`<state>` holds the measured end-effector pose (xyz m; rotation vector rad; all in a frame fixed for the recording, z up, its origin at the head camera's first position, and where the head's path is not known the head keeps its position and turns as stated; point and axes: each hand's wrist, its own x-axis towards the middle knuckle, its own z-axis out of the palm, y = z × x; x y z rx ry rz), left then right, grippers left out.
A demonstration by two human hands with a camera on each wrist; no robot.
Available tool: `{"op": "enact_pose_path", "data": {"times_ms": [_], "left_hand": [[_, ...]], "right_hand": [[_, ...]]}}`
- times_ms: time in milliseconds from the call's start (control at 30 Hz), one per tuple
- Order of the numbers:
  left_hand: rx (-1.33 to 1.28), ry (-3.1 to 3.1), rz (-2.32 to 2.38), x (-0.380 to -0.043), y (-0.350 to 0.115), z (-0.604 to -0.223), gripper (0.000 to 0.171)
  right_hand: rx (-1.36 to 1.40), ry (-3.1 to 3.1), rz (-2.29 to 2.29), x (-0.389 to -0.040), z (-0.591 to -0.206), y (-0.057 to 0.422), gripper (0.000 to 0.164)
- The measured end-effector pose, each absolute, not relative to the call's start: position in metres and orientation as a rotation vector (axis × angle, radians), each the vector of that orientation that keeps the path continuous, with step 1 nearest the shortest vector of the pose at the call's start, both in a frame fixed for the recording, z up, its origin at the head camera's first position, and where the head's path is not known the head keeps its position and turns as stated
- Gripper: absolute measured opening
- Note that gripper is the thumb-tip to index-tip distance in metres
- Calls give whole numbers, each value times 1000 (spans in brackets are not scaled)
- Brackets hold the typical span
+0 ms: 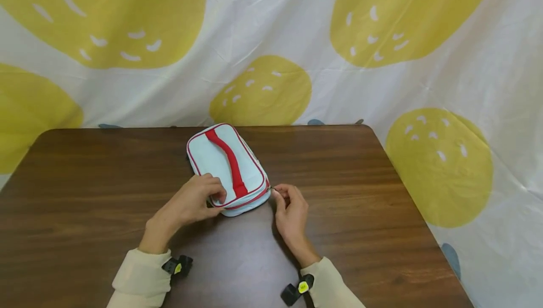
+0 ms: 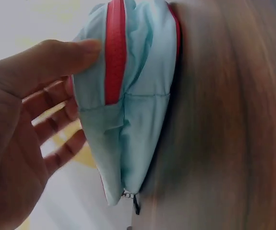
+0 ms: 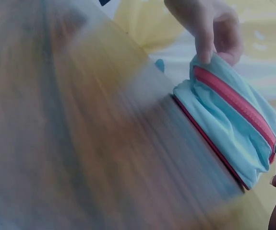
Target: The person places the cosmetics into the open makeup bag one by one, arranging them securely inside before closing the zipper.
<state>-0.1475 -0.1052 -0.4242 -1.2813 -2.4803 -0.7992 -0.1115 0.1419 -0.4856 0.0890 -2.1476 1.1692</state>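
Note:
A pale blue zip pouch (image 1: 249,172) with red piping and a red strap handle (image 1: 229,157) lies tilted on the table. At its near left corner my left hand (image 1: 188,202) pinches the edge, the thumb (image 2: 87,51) against the side beside the red zip (image 2: 114,57) and the other fingers over the top. My right hand (image 1: 292,211) is at the near right corner and pinches the small metal zip pull (image 1: 271,188) between thumb and forefinger. In the right wrist view the red zip runs along the pouch's side to the slider. A dark pull (image 2: 136,205) hangs at another corner.
The dark wooden table (image 1: 360,214) stands against a white curtain (image 1: 339,91) printed with large yellow fruit. The pouch lies near the table's back edge. Both wrists wear small black cameras below the sleeves' cuffs.

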Motion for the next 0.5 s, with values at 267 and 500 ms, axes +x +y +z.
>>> {"op": "enact_pose_path", "data": {"times_ms": [267, 500], "left_hand": [[-1145, -2373, -672, -142, -85, -426, 32], [-1037, -2336, -578, -138, -53, -430, 38]], "right_hand": [[100, -2118, 1230, -109, -487, 137, 10], [178, -2115, 1202, -108, -487, 137, 8]]}}
